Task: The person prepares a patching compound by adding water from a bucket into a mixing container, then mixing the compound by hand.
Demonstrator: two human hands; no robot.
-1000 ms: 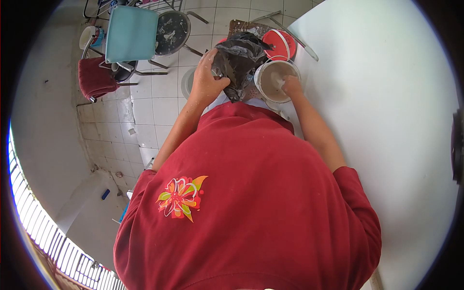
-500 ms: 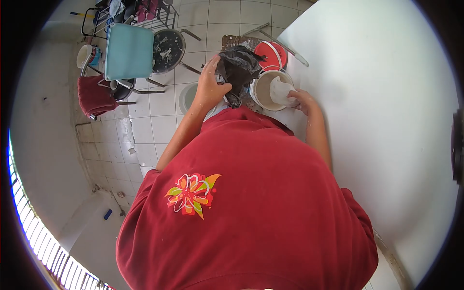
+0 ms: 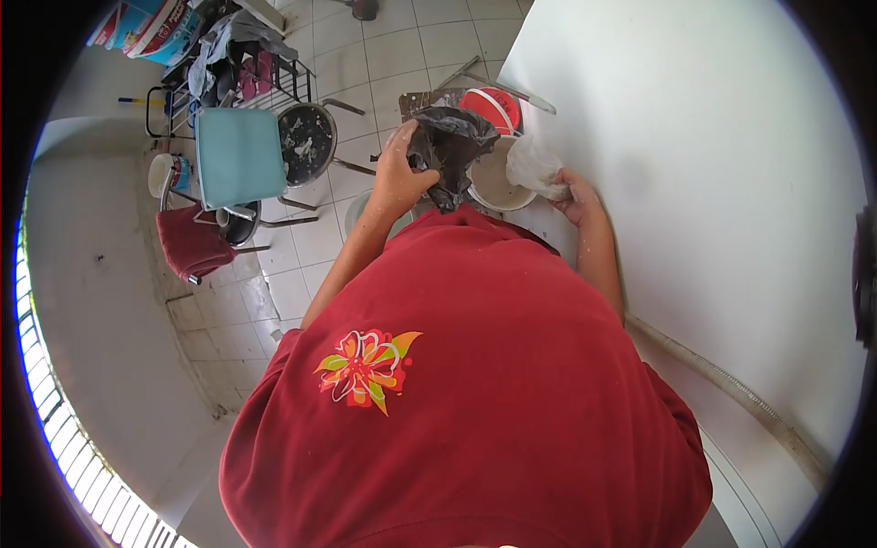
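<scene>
My left hand (image 3: 402, 171) grips the edge of a black plastic bag (image 3: 454, 146), whose mouth gapes upward. In my right hand (image 3: 577, 198) is a crumpled, whitish translucent plastic bag (image 3: 533, 167), pinched by its lower right end. That pale bag hangs over the right rim of a bucket (image 3: 501, 187) with a greyish-beige inside. The black bag covers part of the bucket's left side. Behind them stands a red lid or bucket (image 3: 493, 111) with a white handle, partly hidden. A pale round container (image 3: 361, 212) shows below my left wrist, mostly covered by my arm.
A large white panel (image 3: 713, 164) rises close on my right. To the left stand a turquoise-seated chair (image 3: 240, 157), a round black stool (image 3: 307, 144) and a chair with a dark red cloth (image 3: 194, 239). Paint buckets (image 3: 163, 27) are at the upper left. The floor is tiled.
The pale bag has come up and out of the bucket, still in my right hand. The black bag's mouth has opened wider in my left hand. The camera view has tilted up slightly.
</scene>
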